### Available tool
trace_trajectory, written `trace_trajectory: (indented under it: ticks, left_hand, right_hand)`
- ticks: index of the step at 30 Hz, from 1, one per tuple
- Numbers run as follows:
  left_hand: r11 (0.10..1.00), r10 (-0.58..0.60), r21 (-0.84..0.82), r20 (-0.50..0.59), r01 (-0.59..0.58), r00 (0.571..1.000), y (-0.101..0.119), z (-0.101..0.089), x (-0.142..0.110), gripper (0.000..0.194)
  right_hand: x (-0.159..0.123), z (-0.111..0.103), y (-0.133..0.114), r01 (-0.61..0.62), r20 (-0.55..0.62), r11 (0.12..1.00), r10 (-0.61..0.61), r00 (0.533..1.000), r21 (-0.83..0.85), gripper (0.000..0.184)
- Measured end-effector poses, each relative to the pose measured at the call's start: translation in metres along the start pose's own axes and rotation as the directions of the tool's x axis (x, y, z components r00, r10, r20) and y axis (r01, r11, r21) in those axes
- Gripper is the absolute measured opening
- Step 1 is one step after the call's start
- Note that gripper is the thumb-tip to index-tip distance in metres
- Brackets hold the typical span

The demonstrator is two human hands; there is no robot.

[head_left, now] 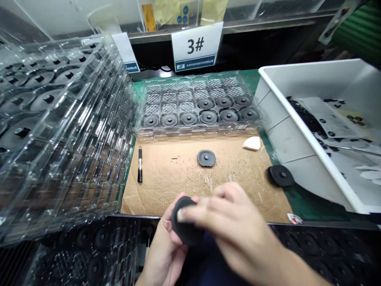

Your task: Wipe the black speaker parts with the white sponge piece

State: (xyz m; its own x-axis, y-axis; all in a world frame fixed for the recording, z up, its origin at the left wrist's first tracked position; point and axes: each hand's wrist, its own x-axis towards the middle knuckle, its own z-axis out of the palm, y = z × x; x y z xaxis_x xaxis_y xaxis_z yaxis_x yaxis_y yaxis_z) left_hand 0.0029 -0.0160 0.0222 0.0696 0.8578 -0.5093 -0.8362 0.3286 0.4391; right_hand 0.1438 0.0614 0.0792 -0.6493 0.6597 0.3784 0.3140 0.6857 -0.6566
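Note:
My left hand (169, 242) holds a black rounded disc (185, 228) near the front edge of the bench, fingers wrapped behind it. Over the disc's face, my right hand (229, 222) has its fingers curled and pressed against the surface. Its fingertips look slightly smeared, and what they may pinch is hidden. A similar dark disc with a small centre hub (206, 158) lies flat on the cardboard sheet (160, 194) beyond my hands. Further back, a clear plastic tray (186, 129) carries several such discs in its nearer pockets.
Tall stacks of clear trays (116, 131) stand at the left. A pen (140, 165) and a white wedge-shaped piece (252, 143) lie on the cardboard. Right of it are stacked black discs (280, 175) and a white bin (287, 119) with small scraps. A "3#" sign (196, 47) hangs behind.

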Motion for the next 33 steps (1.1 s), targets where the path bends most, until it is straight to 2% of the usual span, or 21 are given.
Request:
trace_trajectory:
  ticks: [2,4,6,8,10,12,13,16,19,21,23,25,27,28,29,32,33]
  left_hand:
    - [1.000,0.006,-0.008,-0.008,-0.006,1.000,0.001,0.000,-0.003,0.052]
    - [1.000,0.019,-0.010,0.003,-0.019,1.000,0.002,0.000,-0.004,0.054]
    - [0.999,0.047,-0.016,-0.027,-0.047,0.999,0.003,-0.001,-0.003,0.051]
    - [0.996,0.080,-0.027,-0.076,-0.082,0.994,0.004,-0.003,0.001,0.051]
    - [0.991,0.114,-0.053,-0.092,-0.119,0.989,0.007,-0.005,0.004,0.053]
    - [0.986,0.137,-0.089,-0.075,-0.144,0.988,0.010,-0.006,0.007,0.052]
    - [0.984,0.139,-0.106,-0.071,-0.147,0.988,0.012,-0.006,0.007,0.050]
    - [0.983,0.123,-0.127,-0.078,-0.133,0.989,0.012,-0.002,0.008,0.047]
    - [0.981,0.130,-0.129,-0.118,-0.145,0.984,0.007,0.002,0.007,0.045]
    - [0.978,0.147,-0.125,-0.152,-0.167,0.977,0.002,0.002,0.006,0.045]
    - [0.982,0.118,-0.123,-0.181,-0.141,0.976,-0.002,0.000,0.005,0.044]
    - [0.989,0.086,-0.100,-0.212,-0.109,0.974,-0.004,-0.003,0.004,0.045]
    - [0.990,0.104,-0.068,-0.249,-0.125,0.963,-0.005,-0.006,0.004,0.046]
    - [0.989,0.115,-0.058,-0.258,-0.134,0.959,-0.006,-0.006,0.004,0.046]
    - [0.990,0.113,-0.057,-0.257,-0.132,0.960,-0.005,-0.005,0.004,0.046]
    - [0.993,0.057,-0.086,-0.212,-0.077,0.976,-0.004,0.002,0.003,0.037]
    - [0.994,0.046,-0.086,-0.198,-0.064,0.979,-0.003,0.005,0.002,0.037]
  right_hand:
    - [0.001,0.005,0.000,-0.101,-0.045,0.994,0.099,0.994,-0.050,0.027]
    - [0.001,0.010,0.003,-0.053,-0.091,0.997,0.057,0.994,0.053,0.029]
    - [-0.001,0.014,0.012,-0.022,-0.059,0.979,0.034,0.998,0.202,0.028]
    - [-0.006,0.020,0.029,-0.208,0.024,0.947,0.208,0.978,0.245,0.022]
    - [-0.017,0.029,0.051,-0.429,0.057,0.878,0.427,0.902,0.210,0.019]
    - [-0.032,0.041,0.070,-0.526,0.060,0.829,0.525,0.849,0.190,0.019]
    - [-0.039,0.046,0.076,-0.535,0.074,0.824,0.531,0.844,0.186,0.018]
    - [-0.049,0.053,0.074,-0.533,0.124,0.822,0.518,0.846,0.199,0.016]
    - [-0.030,0.041,0.045,-0.525,0.049,0.818,0.530,0.847,0.234,0.021]
    - [-0.010,0.029,0.022,-0.409,-0.036,0.869,0.436,0.899,0.278,0.024]
    - [0.007,0.019,0.003,-0.211,-0.040,0.929,0.233,0.972,0.304,0.026]
    - [0.017,0.014,-0.006,-0.149,0.118,0.941,0.118,0.986,0.304,0.024]
    - [0.021,0.011,-0.008,-0.218,0.319,0.939,0.128,0.939,0.267,0.022]
    - [0.022,0.011,-0.007,-0.253,0.365,0.936,0.153,0.918,0.246,0.021]
    - [0.022,0.012,-0.005,-0.260,0.349,0.936,0.168,0.922,0.236,0.020]
    - [0.019,0.015,-0.004,-0.174,0.130,0.944,0.142,0.981,0.280,0.025]
    - [0.017,0.014,-0.004,-0.147,0.105,0.939,0.120,0.987,0.310,0.026]
